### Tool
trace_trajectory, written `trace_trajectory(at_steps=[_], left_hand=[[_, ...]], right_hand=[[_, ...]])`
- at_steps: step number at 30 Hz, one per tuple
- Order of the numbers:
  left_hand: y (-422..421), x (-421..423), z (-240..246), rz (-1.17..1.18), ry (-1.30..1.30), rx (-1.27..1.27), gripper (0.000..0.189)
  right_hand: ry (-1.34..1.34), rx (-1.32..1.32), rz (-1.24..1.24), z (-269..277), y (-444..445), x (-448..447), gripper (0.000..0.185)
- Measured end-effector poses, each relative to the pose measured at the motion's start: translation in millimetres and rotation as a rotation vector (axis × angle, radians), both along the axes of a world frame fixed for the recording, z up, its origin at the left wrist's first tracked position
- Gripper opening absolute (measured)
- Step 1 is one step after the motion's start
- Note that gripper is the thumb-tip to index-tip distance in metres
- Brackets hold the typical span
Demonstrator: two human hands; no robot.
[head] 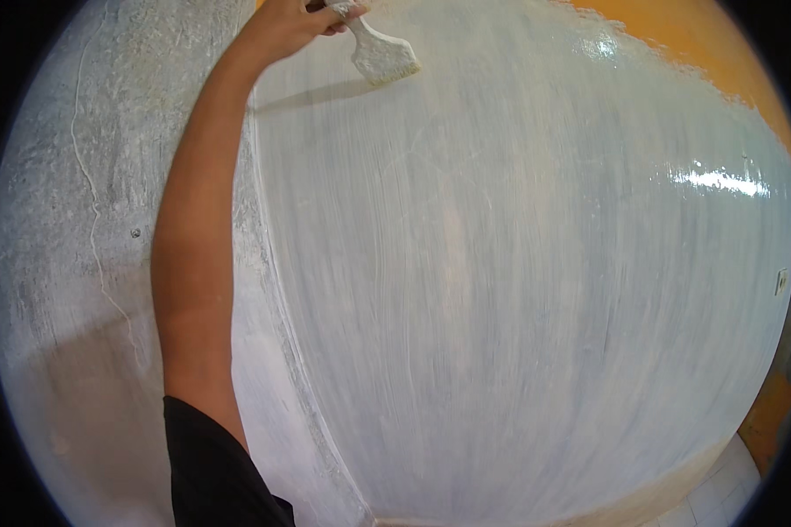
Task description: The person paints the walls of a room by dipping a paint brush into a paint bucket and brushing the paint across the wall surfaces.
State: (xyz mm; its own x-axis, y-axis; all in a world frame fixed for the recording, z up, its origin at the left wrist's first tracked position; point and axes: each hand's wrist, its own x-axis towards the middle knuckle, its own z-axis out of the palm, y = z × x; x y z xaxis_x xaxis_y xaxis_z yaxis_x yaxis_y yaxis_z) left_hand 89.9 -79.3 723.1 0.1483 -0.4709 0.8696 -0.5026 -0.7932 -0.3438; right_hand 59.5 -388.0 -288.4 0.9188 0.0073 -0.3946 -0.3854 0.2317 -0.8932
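My left hand (287,29) is at the top edge of the view, at the end of a raised arm in a black sleeve. Its fingers grip the handle of a wide flat paintbrush (383,54) that is caked with whitish paint. The bristles point down and right, at or very close to a wall (474,263) coated in streaky, wet-looking white paint. A shadow runs left from the bristle tips. Whether they touch the wall, I cannot tell. My right hand is out of view.
Unpainted orange wall (685,33) borders the white coat at the upper right. To the left, a patchy grey-white wall (125,165) with a long crack meets it at a corner. A wall socket or switch plate (782,282) sits far right; light floor tiles (715,491) lie below.
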Motion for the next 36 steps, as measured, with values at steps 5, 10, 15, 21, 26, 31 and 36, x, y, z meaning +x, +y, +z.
trace_trajectory(at_steps=[5,10,15,21,26,31,36], left_hand=[[-23.1,-6.9,46.9,0.136,0.067,0.095,0.029],[-11.0,17.5,102.4,0.036,-0.016,0.044,0.030],[-34.9,23.7,95.8,0.245,-0.473,-0.016,0.026],[-17.5,57.4,85.6,-0.057,-0.631,-0.018,0.018],[-15.5,67.0,23.1,-0.094,-0.584,-0.038,0.013],[-11.0,60.7,-91.8,-0.053,-0.642,0.065,0.015],[-29.7,65.7,-242.9,0.019,-0.474,0.002,0.029]], right_hand=[[0.184,-0.249,-0.098,97.0,-0.9,-8.6,0.020],[-0.117,-0.630,0.014,33.3,-12.7,7.1,0.036],[-0.114,-0.472,-0.094,17.9,-18.4,6.0,0.041],[0.188,-0.126,-0.117,112.5,-14.3,-10.8,0.033],[0.067,-0.192,-0.044,41.9,-29.8,-6.3,0.027],[-0.153,-0.522,-0.016,-28.4,-37.2,12.5,0.020],[-0.052,-0.336,-0.052,-22.7,-49.7,2.5,0.018]])
